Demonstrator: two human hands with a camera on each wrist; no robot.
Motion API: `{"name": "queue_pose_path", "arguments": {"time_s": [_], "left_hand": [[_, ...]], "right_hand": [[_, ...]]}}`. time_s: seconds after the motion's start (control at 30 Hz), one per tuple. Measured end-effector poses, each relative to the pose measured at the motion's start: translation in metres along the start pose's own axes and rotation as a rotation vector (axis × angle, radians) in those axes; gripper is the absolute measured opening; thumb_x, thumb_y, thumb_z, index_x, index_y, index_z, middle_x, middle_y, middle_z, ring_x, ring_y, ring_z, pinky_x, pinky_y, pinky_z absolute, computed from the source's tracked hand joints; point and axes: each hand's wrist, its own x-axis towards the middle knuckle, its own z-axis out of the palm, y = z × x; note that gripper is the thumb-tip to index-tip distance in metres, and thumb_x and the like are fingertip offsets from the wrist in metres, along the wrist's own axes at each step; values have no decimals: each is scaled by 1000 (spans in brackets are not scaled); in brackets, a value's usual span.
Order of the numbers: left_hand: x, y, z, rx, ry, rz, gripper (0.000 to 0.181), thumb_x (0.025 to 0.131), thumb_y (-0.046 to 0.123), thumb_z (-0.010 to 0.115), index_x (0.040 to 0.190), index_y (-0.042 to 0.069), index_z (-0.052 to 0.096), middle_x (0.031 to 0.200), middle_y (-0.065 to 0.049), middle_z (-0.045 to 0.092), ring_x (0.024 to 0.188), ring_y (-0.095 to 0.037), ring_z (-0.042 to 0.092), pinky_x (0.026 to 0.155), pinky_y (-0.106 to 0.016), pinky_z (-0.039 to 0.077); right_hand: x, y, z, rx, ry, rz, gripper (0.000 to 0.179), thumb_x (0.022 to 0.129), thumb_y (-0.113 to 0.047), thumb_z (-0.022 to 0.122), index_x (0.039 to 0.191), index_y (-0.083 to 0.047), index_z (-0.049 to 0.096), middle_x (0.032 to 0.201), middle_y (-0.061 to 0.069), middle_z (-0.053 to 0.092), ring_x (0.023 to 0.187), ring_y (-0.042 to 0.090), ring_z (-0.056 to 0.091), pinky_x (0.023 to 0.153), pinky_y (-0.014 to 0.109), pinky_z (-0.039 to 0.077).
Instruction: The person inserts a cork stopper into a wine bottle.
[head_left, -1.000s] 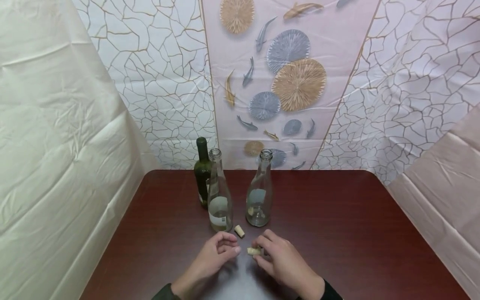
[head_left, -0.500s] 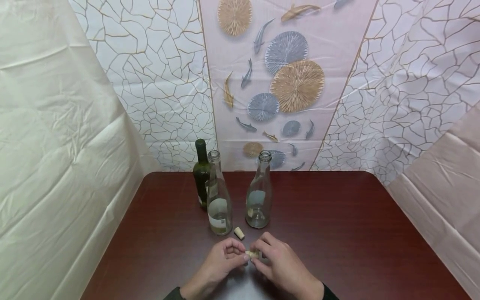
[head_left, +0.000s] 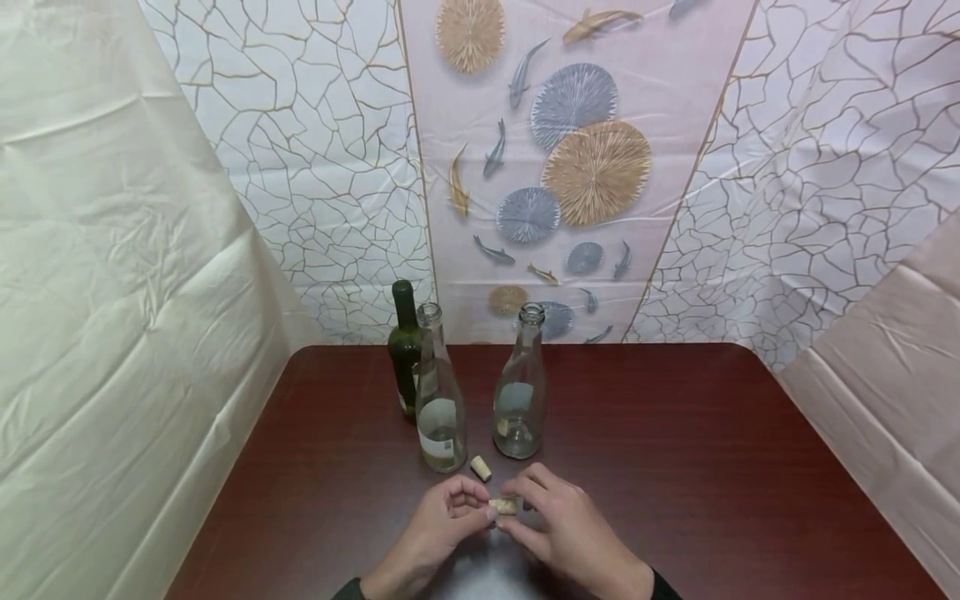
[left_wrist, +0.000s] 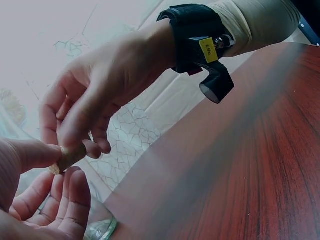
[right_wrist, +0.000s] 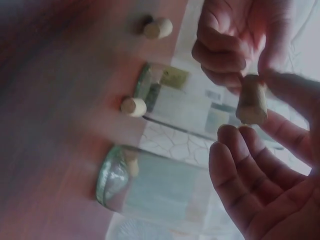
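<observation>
Two bare hands are working one short pale-tan cylindrical cork (head_left: pixel 505 506) over the near part of a glossy red-brown wood-look table (head_left: pixel 675 467). Left hand (head_left: pixel 446 521) is clamping one end between thumb and fingertips; right hand (head_left: pixel 558 521) is pinching toward the other end, thumb and index pressing its sides, other fingers lying loosely just below it. Whether those are touching the cork I'm not able to tell.

Handling: I'm expecting it to be very light, dry and grippy, stiff with slight give, edges maybe crumbling a bit. Best hold is looking like thumb and index across the round side at mid-length, leaving both end faces free. It's small, so fingertips are crowding each other and a lopsided pinch is risking a roll-out.

Just beyond, a second pale cork (head_left: pixel 482 468) is lying beside the base of the left clear glass bottle (head_left: pixel 439 417). Right wrist view is also showing a third pale cork (right_wrist: pixel 158 28) on the table.

Farther, the right clear glass bottle (head_left: pixel 520 400) is standing uncapped, well apart from its twin; a tan piece (right_wrist: pixel 132 167) is showing in or through its glass, can't tell which. Dark green glass bottle (head_left: pixel 403 350) is standing behind the left one; patterned pink-and-white cloth (head_left: pixel 465 125) is hanging at the back
</observation>
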Motion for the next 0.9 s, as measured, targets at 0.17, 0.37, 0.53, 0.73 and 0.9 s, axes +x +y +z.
{"name": "queue_pose_path", "arguments": {"time_s": [0.17,0.37,0.53,0.73,0.9], "left_hand": [[-1,3,1,-24,20,45,41,82,8,75,109,-15,54,90,-4,65,80,-13,65,73,-28,57],[1,4,0,0,40,65,40,80,11,78,107,-9,57,90,-3,66,79,-13,66,71,-28,57],[0,6,1,25,45,95,40,79,10,78,106,-10,57,90,-3,66,78,-12,66,69,-24,55],[0,6,3,55,57,138,38,79,8,77,106,-11,58,90,-4,65,78,-12,66,68,-22,55],[0,5,5,90,68,171,36,78,8,78,105,-9,59,92,-6,65,81,-13,66,71,-22,55]], "right_hand": [[3,0,-5,164,109,51,36,80,-27,80,113,-26,65,104,-9,61,77,5,61,60,23,55],[2,-5,-7,427,126,351,28,85,-31,75,110,-25,66,106,-3,63,88,16,66,62,28,59],[6,-4,-13,765,114,666,31,85,-23,75,110,-7,66,102,12,66,88,22,69,67,38,61],[6,-2,-17,1085,3,923,49,89,-24,71,121,10,55,104,10,64,100,28,66,76,42,60],[3,-1,-12,1189,-50,920,42,89,-18,70,118,10,56,106,8,64,98,20,64,85,43,57]]}}
